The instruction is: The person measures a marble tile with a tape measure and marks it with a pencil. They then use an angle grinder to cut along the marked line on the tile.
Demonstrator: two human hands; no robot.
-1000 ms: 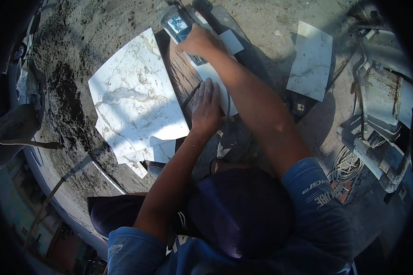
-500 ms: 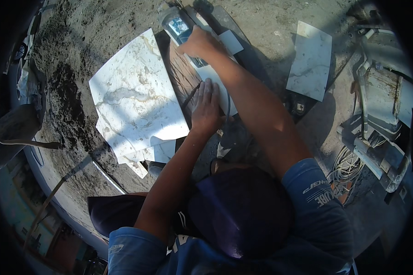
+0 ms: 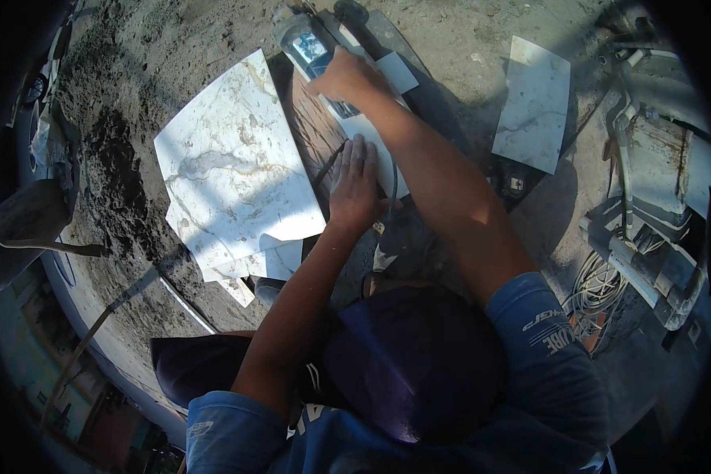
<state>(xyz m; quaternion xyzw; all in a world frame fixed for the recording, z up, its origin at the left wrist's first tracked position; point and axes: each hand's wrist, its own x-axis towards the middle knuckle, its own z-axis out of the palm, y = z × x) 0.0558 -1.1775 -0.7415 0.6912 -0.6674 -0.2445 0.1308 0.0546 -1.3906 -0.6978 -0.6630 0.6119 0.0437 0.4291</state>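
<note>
My right hand (image 3: 351, 77) is wrapped round a blue handheld power cutter (image 3: 312, 51) at the top middle. The cutter rests over a narrow white tile strip (image 3: 391, 170); its blade is hidden from this view. Lower down, my left hand (image 3: 354, 186) lies with its fingers stretched flat on the near part of that strip, its thumb out to the right. A dark cord (image 3: 394, 178) runs down over the strip. Close by on the left lies a large white marbled tile (image 3: 229, 158) with cut edges, on top of other pieces.
A small white offcut (image 3: 398, 73) lies right of the cutter. Another marbled tile piece (image 3: 533, 103) is farther right. Coiled cable (image 3: 596, 292) and scrap panels (image 3: 663, 174) crowd the right edge. A dark shovel-like blade (image 3: 28, 225) stands left on rough ground.
The power cutter and my right hand have shifted very slightly to the right and nearer. My left hand has stayed in place on the tile strip.
</note>
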